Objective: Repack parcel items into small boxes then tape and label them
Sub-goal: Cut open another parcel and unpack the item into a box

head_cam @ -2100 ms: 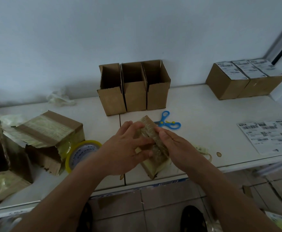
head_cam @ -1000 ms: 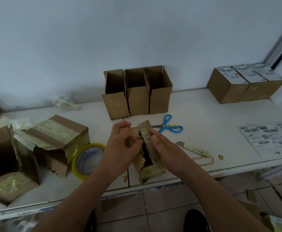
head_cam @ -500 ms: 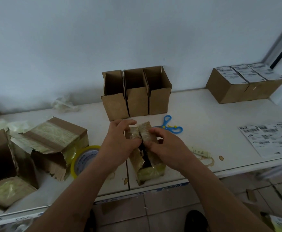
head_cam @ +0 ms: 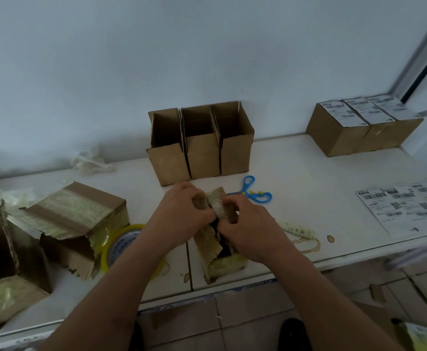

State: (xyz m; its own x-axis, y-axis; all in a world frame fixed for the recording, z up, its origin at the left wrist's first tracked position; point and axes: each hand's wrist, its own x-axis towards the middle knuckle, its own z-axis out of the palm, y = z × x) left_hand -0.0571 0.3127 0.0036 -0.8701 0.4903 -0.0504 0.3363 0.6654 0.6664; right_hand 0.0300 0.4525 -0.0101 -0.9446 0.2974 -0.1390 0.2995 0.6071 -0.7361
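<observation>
Standing at the near edge of the white table (head_cam: 308,173), the taped parcel (head_cam: 222,262) is held upright between both hands. The left hand (head_cam: 182,219) grips the left half of its torn top, fingers curled over the cardboard flap. The right hand (head_cam: 253,231) grips the right half the same way, so the two flaps stand parted with a dark gap between them; what lies inside is too dark to make out.

Left of the parcel, a roll of yellow-rimmed tape (head_cam: 121,244) lies flat, partly hidden by the left forearm. Just beyond it on the left sits a torn open box (head_cam: 78,224) with tape across its raised flap, and a second opened box (head_cam: 2,262) stands at the near left corner. To the right of the hands lies a small pale strip, possibly a cutter (head_cam: 298,229), beside brown ring stains.

Farther right, near the table edge, a sheet of shipping labels (head_cam: 405,209) lies flat. Just beyond the hands, blue scissors (head_cam: 253,193) rest on the surface. Behind them stand three small open boxes (head_cam: 199,145), side by side and touching, flaps up. A crumpled piece of clear plastic (head_cam: 90,163) lies at the far left by the wall. At the far right, three sealed labelled boxes (head_cam: 359,125) sit in a row against the wall.
</observation>
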